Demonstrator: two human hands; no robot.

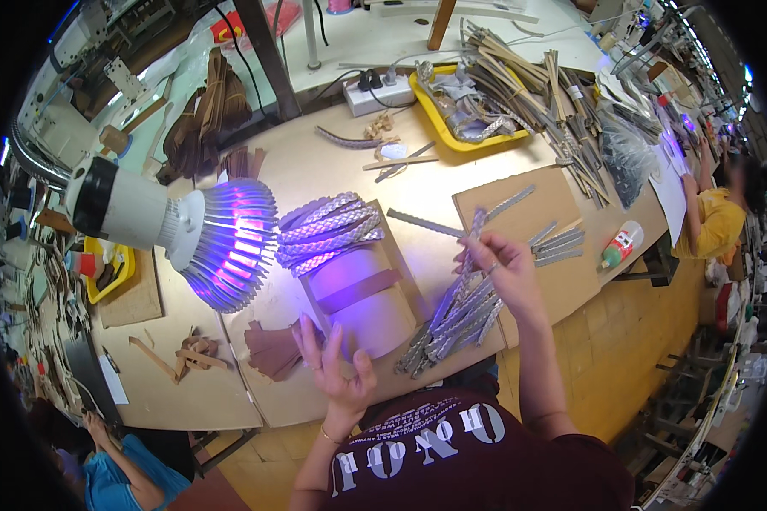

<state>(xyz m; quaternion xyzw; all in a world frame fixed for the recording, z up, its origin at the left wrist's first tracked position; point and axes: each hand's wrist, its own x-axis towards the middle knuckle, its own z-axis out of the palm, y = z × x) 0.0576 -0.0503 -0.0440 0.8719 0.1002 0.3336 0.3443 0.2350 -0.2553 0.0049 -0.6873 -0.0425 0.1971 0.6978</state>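
Note:
My right hand (501, 262) pinches a grey braided strip (478, 223) upright between thumb and fingers, above a heap of similar grey braided strips (445, 336). My left hand (339, 375) holds nothing, its fingers spread, near the front of a curved cardboard form (371, 319). A brown band (362, 292) crosses that form. Behind the band lie several thick silvery braided straps (332, 234), tinted violet by the light. A fan of flat brown strips (271, 351) rests left of my left hand. One loose grey strip (422, 222) extends toward the held one.
A large finned lamp (222, 247) hangs close at left. Short strips (561, 245) lie on a cardboard sheet (507, 200) at right, near a green bottle (614, 253). A yellow tray (456, 140) and long strips (562, 111) fill the back. Co-workers (716, 221) sit at both sides.

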